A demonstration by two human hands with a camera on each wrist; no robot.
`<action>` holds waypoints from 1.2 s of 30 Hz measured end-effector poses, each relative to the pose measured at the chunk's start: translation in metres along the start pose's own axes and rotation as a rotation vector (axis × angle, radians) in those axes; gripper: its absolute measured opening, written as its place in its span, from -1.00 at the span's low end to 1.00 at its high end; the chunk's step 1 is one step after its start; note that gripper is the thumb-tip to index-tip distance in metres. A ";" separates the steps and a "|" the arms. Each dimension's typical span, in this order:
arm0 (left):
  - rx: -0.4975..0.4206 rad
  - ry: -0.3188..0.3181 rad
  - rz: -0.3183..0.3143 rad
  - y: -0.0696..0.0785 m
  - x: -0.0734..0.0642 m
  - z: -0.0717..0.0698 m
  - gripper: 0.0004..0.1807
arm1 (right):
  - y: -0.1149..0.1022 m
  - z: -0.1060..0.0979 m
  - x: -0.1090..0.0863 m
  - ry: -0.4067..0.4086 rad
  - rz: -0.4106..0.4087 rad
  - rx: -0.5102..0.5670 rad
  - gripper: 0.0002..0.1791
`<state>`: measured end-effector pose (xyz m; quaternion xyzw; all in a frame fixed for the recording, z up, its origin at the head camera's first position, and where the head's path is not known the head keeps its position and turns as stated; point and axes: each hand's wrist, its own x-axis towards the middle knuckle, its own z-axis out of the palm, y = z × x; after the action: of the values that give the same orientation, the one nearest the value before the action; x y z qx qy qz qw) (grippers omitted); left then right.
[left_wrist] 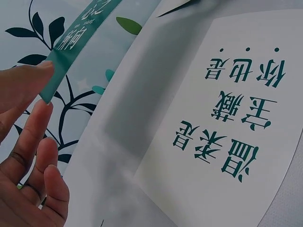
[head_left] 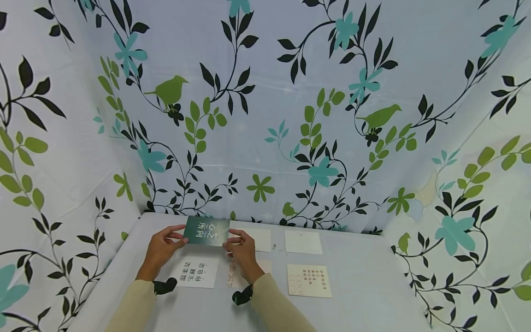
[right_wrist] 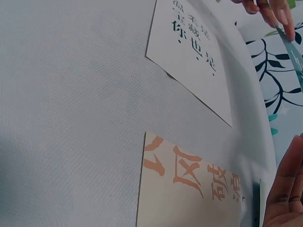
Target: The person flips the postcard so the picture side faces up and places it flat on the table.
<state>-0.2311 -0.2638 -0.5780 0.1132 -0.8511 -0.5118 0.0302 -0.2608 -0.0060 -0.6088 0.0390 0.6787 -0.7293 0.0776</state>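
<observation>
A dark green card (head_left: 206,230) with white Chinese characters is held up over the far left part of the table, its characters upside down in the head view. My left hand (head_left: 161,246) pinches its left end between thumb and fingertip, as the left wrist view shows; the other fingers (left_wrist: 54,189) are loosely bent. My right hand (head_left: 244,251) holds its right end. Below the left hand lies a white card (head_left: 197,273) with green characters. A cream card with large orange characters (right_wrist: 189,203) lies under the right hand, which partly hides it in the head view.
Behind the right hand lies a pale card (head_left: 263,240), with another pale card (head_left: 303,242) to its right. A cream card with small reddish characters (head_left: 309,280) lies nearer. Patterned cloth (head_left: 265,129) surrounds the white table (head_left: 365,290) at back and sides.
</observation>
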 end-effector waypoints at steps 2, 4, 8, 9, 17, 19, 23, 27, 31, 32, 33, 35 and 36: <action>0.001 -0.014 -0.002 0.000 0.000 0.000 -0.33 | 0.000 0.000 0.000 0.000 -0.004 -0.013 -0.45; 0.003 -0.027 -0.009 0.000 0.001 0.000 -0.30 | 0.000 0.000 0.000 0.003 -0.004 -0.024 -0.43; 0.010 -0.040 -0.018 -0.001 0.002 0.001 -0.27 | 0.001 0.002 0.001 0.023 0.010 -0.036 -0.39; 0.011 -0.041 -0.020 -0.001 0.002 0.002 -0.27 | 0.002 0.002 0.001 0.027 0.011 -0.038 -0.39; 0.028 -0.021 -0.028 -0.001 0.001 0.003 -0.39 | 0.002 0.003 0.000 0.063 0.018 -0.062 -0.42; 0.038 -0.012 -0.034 -0.001 0.001 0.003 -0.42 | 0.002 0.003 -0.001 0.072 0.018 -0.074 -0.44; 0.055 0.011 -0.039 -0.003 0.002 0.005 -0.45 | 0.002 0.003 -0.002 0.092 0.012 -0.085 -0.51; 0.077 0.035 -0.018 -0.006 0.002 0.005 -0.49 | 0.002 0.004 -0.003 0.111 0.000 -0.091 -0.59; 0.099 0.056 -0.001 -0.008 0.002 0.006 -0.54 | 0.003 0.004 -0.003 0.129 -0.003 -0.105 -0.64; 0.104 0.060 0.000 -0.008 0.002 0.006 -0.55 | 0.003 0.005 -0.004 0.134 -0.001 -0.109 -0.65; 0.110 0.063 0.000 -0.008 0.001 0.007 -0.55 | 0.003 0.005 -0.004 0.138 0.000 -0.113 -0.66; 0.122 0.068 0.006 -0.009 0.001 0.007 -0.57 | 0.003 0.006 -0.004 0.150 0.011 -0.122 -0.68; 0.128 0.072 0.007 -0.009 0.001 0.007 -0.58 | 0.003 0.007 -0.004 0.156 0.008 -0.131 -0.68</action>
<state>-0.2319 -0.2620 -0.5892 0.1303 -0.8807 -0.4521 0.0551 -0.2561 -0.0128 -0.6103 0.0933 0.7289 -0.6776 0.0298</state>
